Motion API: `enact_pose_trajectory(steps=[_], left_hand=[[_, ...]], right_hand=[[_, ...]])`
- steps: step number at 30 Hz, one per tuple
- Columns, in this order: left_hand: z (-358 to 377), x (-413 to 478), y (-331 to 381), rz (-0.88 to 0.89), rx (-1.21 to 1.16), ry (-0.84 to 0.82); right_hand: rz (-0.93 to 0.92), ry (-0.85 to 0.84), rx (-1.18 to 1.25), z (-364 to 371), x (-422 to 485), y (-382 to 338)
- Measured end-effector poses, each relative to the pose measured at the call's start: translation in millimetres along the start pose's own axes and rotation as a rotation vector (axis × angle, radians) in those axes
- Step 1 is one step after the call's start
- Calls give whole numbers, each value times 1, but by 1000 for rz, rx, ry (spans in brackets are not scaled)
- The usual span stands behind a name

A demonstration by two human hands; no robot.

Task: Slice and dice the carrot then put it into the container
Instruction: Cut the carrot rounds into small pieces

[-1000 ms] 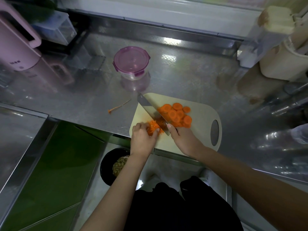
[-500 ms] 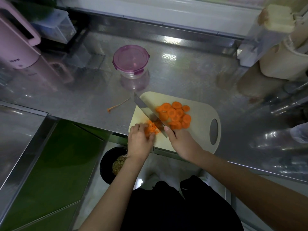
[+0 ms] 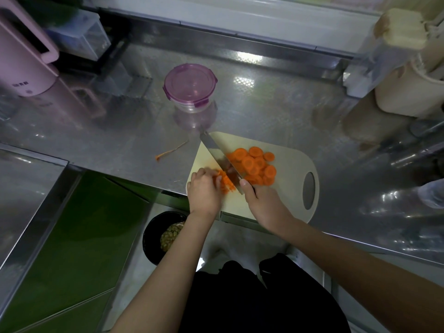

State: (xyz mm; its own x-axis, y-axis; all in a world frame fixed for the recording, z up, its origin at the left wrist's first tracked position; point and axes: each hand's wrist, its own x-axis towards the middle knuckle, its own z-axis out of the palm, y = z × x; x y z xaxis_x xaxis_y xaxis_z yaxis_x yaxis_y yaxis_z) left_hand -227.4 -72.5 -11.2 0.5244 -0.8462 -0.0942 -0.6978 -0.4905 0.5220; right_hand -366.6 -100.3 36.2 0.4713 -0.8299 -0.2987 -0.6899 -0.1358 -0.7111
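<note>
Stainless steel runs right across this kitchen: a shiny worktop [image 3: 276,111] with a raised strip along the back. At its front edge lies a pale cutting board [image 3: 288,188], with the handle hole at its right end.

On the middle of the board sits a heap of round carrot slices [image 3: 254,164], overlapping one another. To the left of them, at the board's near left corner, is a small pile of diced carrot [image 3: 225,182].

The person's left hand [image 3: 204,193] is curled over that pile, fingertips bunching the pieces together. The right hand [image 3: 264,203] is clenched round the handle of a knife [image 3: 217,152], with one fingertip up against the base of the blade. The blade slants away towards the far left corner of the board. It lies between the dice and the slices, close against the left hand's fingers.

The container [image 3: 189,85], a clear round tub with a purple clip lid fastened on, stands farther back on the worktop, apart from the board. A thin carrot tail [image 3: 170,151] lies on the steel just left of the board.

A pink appliance [image 3: 21,56] stands at the far left, and a beige holder [image 3: 408,87] at the far right. Below the worktop's edge, beside the left forearm, a black bowl [image 3: 153,236] holds something yellowish.
</note>
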Motion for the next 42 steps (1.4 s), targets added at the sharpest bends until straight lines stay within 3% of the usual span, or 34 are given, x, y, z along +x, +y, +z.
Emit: enact_pose_trajectory(steps=[7,12,25,42], left_hand=[[-4,-4,-11,144,210,-105],[-3,-13,-13,149,-11,-28],[5,-11,-20,-5,-61,-12],[9,-9,-23,29,-124,27]], right_hand=[[-9,-28,-8,0,-3,2],[16,-36,-8,4,-2,2],[50,-93,6,14,4,1],[110,-92,-102,39,17,7]])
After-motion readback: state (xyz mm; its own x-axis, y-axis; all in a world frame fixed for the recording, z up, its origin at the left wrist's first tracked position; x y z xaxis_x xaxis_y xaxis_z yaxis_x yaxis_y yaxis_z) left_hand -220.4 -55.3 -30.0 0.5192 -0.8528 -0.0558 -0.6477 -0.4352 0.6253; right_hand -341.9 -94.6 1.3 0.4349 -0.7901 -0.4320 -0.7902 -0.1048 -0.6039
